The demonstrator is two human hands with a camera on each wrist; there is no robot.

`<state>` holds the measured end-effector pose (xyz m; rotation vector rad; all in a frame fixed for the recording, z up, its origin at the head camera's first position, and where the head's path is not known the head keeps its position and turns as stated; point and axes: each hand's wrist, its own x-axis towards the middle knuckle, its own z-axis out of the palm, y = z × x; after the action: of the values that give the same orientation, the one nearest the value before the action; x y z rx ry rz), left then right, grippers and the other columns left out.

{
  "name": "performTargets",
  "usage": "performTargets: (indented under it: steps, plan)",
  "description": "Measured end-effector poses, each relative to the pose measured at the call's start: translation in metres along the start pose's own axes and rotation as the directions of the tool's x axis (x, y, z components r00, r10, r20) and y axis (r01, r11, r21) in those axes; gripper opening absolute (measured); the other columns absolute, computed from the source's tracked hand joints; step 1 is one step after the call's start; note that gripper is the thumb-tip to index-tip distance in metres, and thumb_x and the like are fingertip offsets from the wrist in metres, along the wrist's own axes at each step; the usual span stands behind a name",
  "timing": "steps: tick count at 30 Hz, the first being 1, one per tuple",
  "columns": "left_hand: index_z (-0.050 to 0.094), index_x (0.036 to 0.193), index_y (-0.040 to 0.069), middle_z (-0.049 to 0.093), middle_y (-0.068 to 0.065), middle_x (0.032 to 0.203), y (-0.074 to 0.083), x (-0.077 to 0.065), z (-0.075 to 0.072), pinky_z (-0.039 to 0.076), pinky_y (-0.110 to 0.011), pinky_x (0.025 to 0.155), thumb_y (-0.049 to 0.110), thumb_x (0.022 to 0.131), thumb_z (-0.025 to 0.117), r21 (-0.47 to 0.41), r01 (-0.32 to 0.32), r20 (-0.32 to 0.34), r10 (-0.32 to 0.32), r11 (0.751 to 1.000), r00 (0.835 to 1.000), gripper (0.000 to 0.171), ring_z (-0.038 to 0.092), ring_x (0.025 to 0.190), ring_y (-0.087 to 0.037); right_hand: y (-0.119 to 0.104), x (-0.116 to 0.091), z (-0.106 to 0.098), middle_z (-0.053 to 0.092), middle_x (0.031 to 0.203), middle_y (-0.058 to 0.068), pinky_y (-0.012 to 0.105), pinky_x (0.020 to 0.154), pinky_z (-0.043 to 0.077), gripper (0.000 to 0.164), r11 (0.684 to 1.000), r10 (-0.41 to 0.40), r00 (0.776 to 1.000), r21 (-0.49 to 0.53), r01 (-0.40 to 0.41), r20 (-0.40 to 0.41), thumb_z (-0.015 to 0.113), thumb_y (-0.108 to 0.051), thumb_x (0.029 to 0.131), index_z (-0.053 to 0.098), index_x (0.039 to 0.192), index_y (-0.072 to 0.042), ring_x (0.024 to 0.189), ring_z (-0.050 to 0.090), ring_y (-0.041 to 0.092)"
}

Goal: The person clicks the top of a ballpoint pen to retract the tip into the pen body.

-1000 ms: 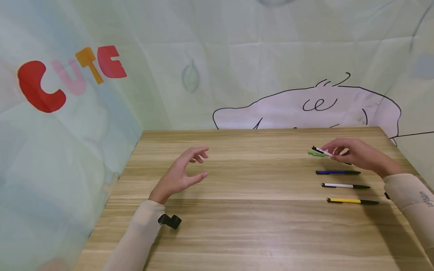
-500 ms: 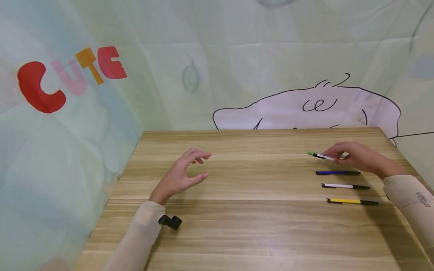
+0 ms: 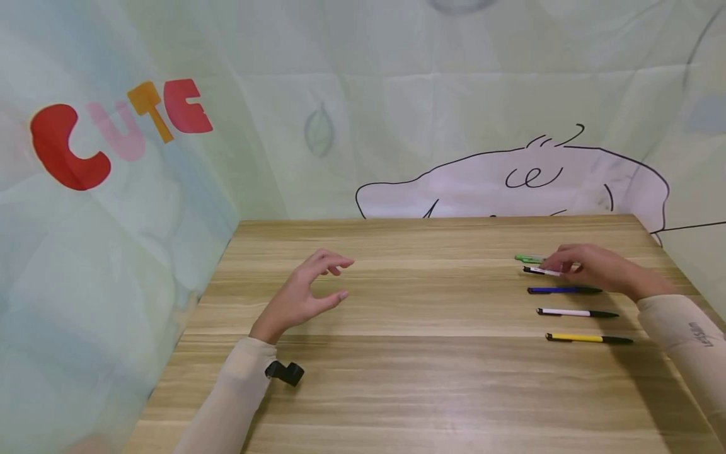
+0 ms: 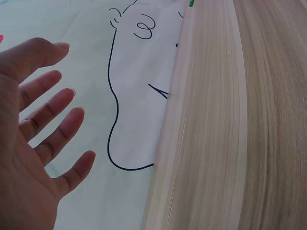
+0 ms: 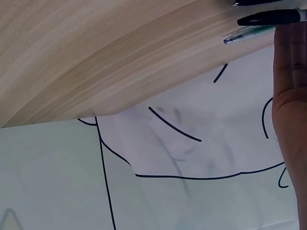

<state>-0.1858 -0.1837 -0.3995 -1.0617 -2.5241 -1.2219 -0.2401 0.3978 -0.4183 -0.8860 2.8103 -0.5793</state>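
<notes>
My right hand [image 3: 601, 271] pinches a white pen with black ends [image 3: 541, 272] close over the table. Just behind that pen lies a green pen [image 3: 529, 258], partly covered by my fingers; in the right wrist view its clear tip [image 5: 247, 35] shows beside the held pen's black tip [image 5: 268, 17]. In front lies a blue pen [image 3: 558, 291], then a second white pen [image 3: 573, 312] and a yellow pen [image 3: 584, 338], all roughly parallel. My left hand [image 3: 300, 293] hovers over the left side with fingers spread and holds nothing.
The wood-grain table [image 3: 408, 372] meets a printed cloth backdrop [image 3: 431, 126] at its far edge and another cloth side at the left. A black camera mount [image 3: 285, 372] sits at my left wrist.
My right hand has brought the white pen down and toward me, from over the green pen to the space between the green and blue pens. The left hand has barely moved.
</notes>
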Motion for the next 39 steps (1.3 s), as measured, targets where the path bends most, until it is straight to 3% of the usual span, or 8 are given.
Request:
performTargets:
  steps: [4, 11, 17, 22, 30, 39]
  plan:
    - [0.061, 0.137, 0.019, 0.060, -0.007, 0.129, 0.000, 0.000, 0.000, 0.049, -0.040, 0.097, 0.009, 0.086, 0.081, 0.005, -0.008, 0.000, 0.008, 1.000, 1.000, 0.055, 0.059, 0.108, -0.028, 0.004, 0.000, 0.003, 0.065, 0.098, -0.013, 0.025, 0.074, 0.058, 0.032, 0.998, -0.031, 1.000, -0.047, 0.031, -0.003, 0.078, -0.002, 0.086, 0.077, 0.113, -0.021, 0.089, 0.062, 0.005]
    - [0.061, 0.137, 0.019, 0.059, 0.001, 0.128, 0.000, 0.000, 0.000, 0.049, -0.041, 0.097, 0.010, 0.087, 0.080, -0.003, -0.001, -0.004, 0.001, 1.000, 1.000, 0.054, 0.060, 0.108, -0.025, 0.009, 0.002, 0.005, 0.061, 0.095, -0.016, 0.029, 0.073, 0.055, 0.032, 0.990, -0.065, 0.998, -0.127, 0.064, -0.006, 0.079, -0.006, 0.087, 0.077, 0.115, -0.023, 0.086, 0.060, 0.003]
    - [0.061, 0.137, 0.020, 0.059, -0.001, 0.128, 0.000, 0.000, 0.001, 0.049, -0.041, 0.098, 0.011, 0.087, 0.080, 0.002, 0.007, 0.006, -0.007, 1.000, 1.000, 0.054, 0.059, 0.109, -0.029, 0.008, 0.000, 0.006, 0.061, 0.092, -0.016, 0.030, 0.072, 0.056, 0.035, 0.981, -0.139, 0.989, -0.145, 0.131, -0.049, 0.080, 0.000, 0.083, 0.078, 0.114, -0.018, 0.085, 0.063, 0.003]
    - [0.062, 0.136, 0.017, 0.058, 0.003, 0.126, 0.000, 0.004, 0.002, 0.049, -0.041, 0.099, 0.009, 0.086, 0.081, 0.011, 0.000, 0.005, 0.000, 1.000, 1.000, 0.055, 0.058, 0.108, -0.021, 0.006, -0.001, 0.005, 0.061, 0.093, -0.015, 0.030, 0.073, 0.057, 0.035, 0.984, -0.099, 0.995, -0.153, 0.094, -0.029, 0.079, 0.000, 0.084, 0.078, 0.114, -0.017, 0.086, 0.064, 0.006]
    - [0.061, 0.137, 0.017, 0.059, -0.005, 0.127, 0.001, 0.010, 0.003, 0.048, -0.041, 0.100, 0.006, 0.085, 0.080, -0.009, -0.020, 0.013, 0.021, 1.000, 1.000, 0.056, 0.059, 0.109, -0.026, 0.004, 0.000, 0.006, 0.062, 0.094, -0.015, 0.029, 0.073, 0.055, 0.036, 0.988, -0.043, 0.999, -0.147, 0.042, -0.003, 0.079, 0.000, 0.085, 0.078, 0.114, -0.021, 0.086, 0.062, 0.005]
    - [0.059, 0.139, 0.020, 0.058, 0.004, 0.126, 0.002, 0.009, 0.001, 0.048, -0.045, 0.100, 0.007, 0.085, 0.081, -0.009, 0.014, 0.026, -0.013, 1.000, 1.000, 0.059, 0.058, 0.110, -0.021, 0.002, -0.007, 0.003, 0.067, 0.098, -0.015, 0.029, 0.076, 0.058, 0.034, 0.993, -0.042, 0.996, -0.116, 0.033, -0.076, 0.079, 0.003, 0.084, 0.077, 0.112, -0.017, 0.091, 0.064, 0.002]
